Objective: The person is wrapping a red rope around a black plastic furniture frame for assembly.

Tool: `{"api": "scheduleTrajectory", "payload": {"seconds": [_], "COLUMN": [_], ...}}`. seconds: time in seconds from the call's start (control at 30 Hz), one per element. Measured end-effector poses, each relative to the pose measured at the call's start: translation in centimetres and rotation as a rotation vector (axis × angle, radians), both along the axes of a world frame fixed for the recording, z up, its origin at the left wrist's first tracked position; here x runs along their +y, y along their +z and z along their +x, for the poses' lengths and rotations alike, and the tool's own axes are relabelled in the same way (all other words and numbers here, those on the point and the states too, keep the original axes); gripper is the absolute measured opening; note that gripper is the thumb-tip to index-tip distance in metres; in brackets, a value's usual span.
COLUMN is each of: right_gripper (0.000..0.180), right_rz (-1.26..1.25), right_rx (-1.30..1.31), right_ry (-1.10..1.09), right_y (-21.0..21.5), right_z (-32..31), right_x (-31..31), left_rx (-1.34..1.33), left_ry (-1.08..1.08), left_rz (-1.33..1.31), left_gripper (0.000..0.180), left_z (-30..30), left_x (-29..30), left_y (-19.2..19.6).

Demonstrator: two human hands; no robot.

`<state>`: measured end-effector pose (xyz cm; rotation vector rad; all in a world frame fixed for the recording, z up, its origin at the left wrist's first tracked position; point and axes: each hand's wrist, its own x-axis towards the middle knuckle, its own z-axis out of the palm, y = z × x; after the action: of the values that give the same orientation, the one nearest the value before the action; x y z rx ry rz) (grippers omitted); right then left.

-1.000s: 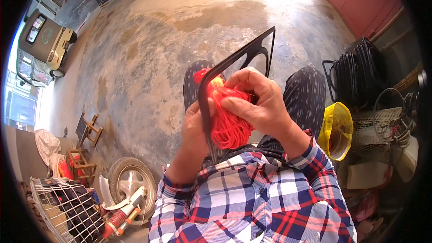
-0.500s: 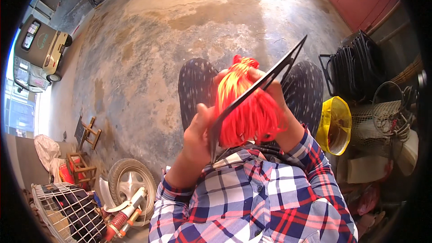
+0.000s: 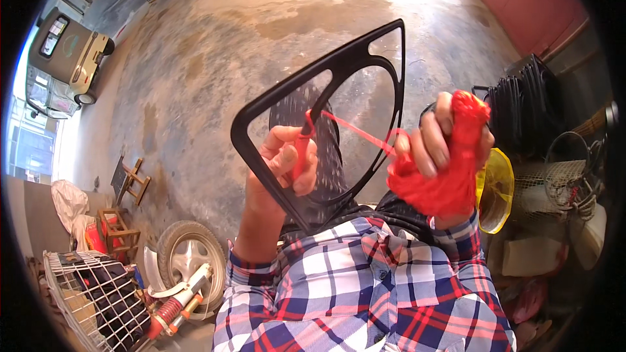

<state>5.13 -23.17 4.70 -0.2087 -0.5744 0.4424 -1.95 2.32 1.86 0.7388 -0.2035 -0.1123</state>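
A black flat frame (image 3: 355, 57) with a round central opening and cut-out corners is held up tilted in front of my lap. My left hand (image 3: 282, 160) is closed on its inner bar, where red strand is wound, and pinches that wrapped part. To the right, my right hand (image 3: 433, 140) grips a thick bundle of red plastic twine (image 3: 450, 186), its fingers curled around the upper part. A single red strand (image 3: 358, 133) runs taut across the round opening from the wound bar to the bundle.
At right stand a yellow bag (image 3: 497, 189), a wire mesh basket (image 3: 541, 179) and a stack of black frames (image 3: 521, 101). Lower left are a wheel (image 3: 189, 257), a white wire crate (image 3: 98, 306) and wooden stools (image 3: 120, 231). A three-wheeled vehicle (image 3: 75, 55) stands far left.
The frame has turned from nearly edge-on to facing up, showing its openings. My right hand has moved right with the twine bundle, away from the frame, and the strand now stretches between them.
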Motion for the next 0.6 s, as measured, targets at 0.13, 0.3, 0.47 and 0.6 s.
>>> {"api": "scheduleTrajectory", "payload": {"seconds": [0.13,0.3,0.47,0.6], "right_gripper": [0.056,0.053,0.054,0.055], "right_rz": [-0.149,-0.331,-0.296,-0.313], "right_rx": [-0.079,0.011,-0.054,-0.003], "right_ry": [0.067,-0.040,-0.046,-0.131], "right_y": [-0.2,1.3,1.1,1.3], "right_z": [-2.0,-3.6,-2.5,-2.6], "right_x": [-0.2,0.2,-0.5,-0.5], "left_rx": [-0.025,-0.056,-0.083,-0.041], "left_ry": [0.020,0.059,0.074,0.116], "left_rz": [-0.015,0.062,0.092,0.094], "left_gripper": [0.031,0.038,0.039,0.038], "left_z": [0.3,0.1,0.1,-0.1], "left_x": [0.9,1.0,1.2,0.8], "left_y": [-0.4,0.5,0.3,0.4]}}
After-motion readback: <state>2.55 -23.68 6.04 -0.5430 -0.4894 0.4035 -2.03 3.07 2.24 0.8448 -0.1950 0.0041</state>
